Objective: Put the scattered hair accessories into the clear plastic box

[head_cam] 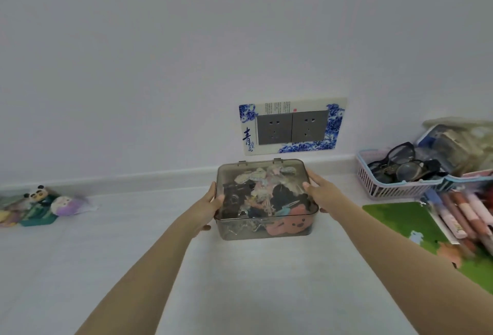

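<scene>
Clear plastic box (266,224) sitting on worktop (240,281) dead ahead, lid down, hair accessories (266,198) inside — long axis running left–right. Left hand (209,208) and right hand (321,192) gripping opposite short ends, equally near — box bracketed between.

smoky clear box (290,230), pink basket (373,185), green mat (400,217)

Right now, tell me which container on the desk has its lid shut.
The clear plastic box between the left hand and right hand; the pink basket of glasses at right has no lid.
</scene>
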Tool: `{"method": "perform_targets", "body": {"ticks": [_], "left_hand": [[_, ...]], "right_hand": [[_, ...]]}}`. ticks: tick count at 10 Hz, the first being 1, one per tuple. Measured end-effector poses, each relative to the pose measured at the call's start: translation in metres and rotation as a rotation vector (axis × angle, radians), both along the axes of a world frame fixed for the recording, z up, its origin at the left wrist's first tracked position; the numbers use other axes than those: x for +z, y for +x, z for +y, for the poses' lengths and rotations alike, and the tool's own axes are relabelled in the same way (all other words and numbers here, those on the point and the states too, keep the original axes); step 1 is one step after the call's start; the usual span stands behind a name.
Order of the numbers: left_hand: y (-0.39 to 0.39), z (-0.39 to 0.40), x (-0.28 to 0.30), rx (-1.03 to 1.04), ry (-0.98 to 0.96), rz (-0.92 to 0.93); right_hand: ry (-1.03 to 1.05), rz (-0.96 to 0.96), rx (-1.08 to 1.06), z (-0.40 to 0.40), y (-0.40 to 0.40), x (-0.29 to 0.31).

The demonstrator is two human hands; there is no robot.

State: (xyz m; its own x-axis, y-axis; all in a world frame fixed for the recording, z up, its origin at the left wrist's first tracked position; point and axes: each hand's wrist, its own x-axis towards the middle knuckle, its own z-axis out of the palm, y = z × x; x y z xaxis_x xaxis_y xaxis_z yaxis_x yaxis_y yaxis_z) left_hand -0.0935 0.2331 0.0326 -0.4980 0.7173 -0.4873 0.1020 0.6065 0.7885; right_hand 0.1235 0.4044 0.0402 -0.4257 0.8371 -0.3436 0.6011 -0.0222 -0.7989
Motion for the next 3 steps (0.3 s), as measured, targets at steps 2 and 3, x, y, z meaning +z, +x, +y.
{"method": "perform_targets", "body": {"ticks": [2, 3], "left_hand": [[0.010, 0.002, 0.025, -0.027, -0.122, 0.146], [0.014, -0.001, 0.024, 0.007, -0.119, 0.251]], "right_hand": [[0.087, -0.163, -0.028, -0.009, -0.012, 0.016], [0.207, -0.299, -0.074, -0.021, -0.011, 0.012]]}}
